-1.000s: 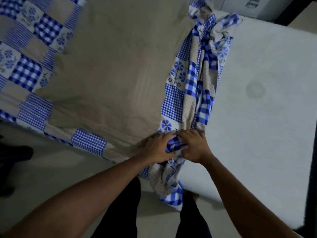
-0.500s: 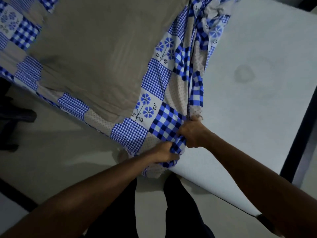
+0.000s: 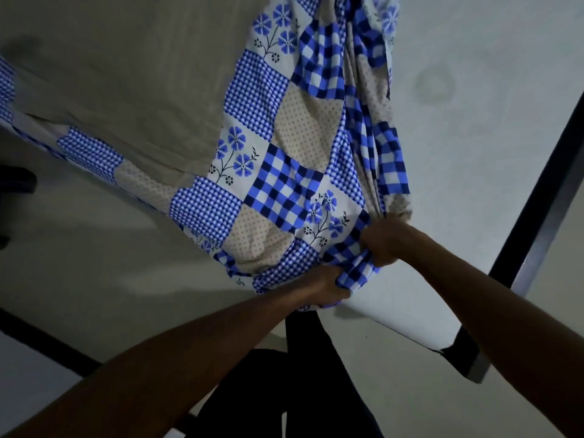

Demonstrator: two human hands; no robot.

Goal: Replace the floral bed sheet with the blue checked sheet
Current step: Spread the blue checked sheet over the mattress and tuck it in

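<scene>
Both hands grip the blue checked sheet [image 3: 284, 191] close to my legs. My left hand [image 3: 322, 287] curls round a bunched fold low at the mattress [image 3: 474, 153] edge, and my right hand [image 3: 384, 241], just beyond it, clenches a gathered rope of the cloth. I judge the doubled hold is there to drag the sheet across the bare white mattress without slipping. Both arms reach forward, nearly straight. Farther off, the sheet lies half spread, with a plain beige cloth [image 3: 126, 74] over its left part and a bunched ridge running away.
</scene>
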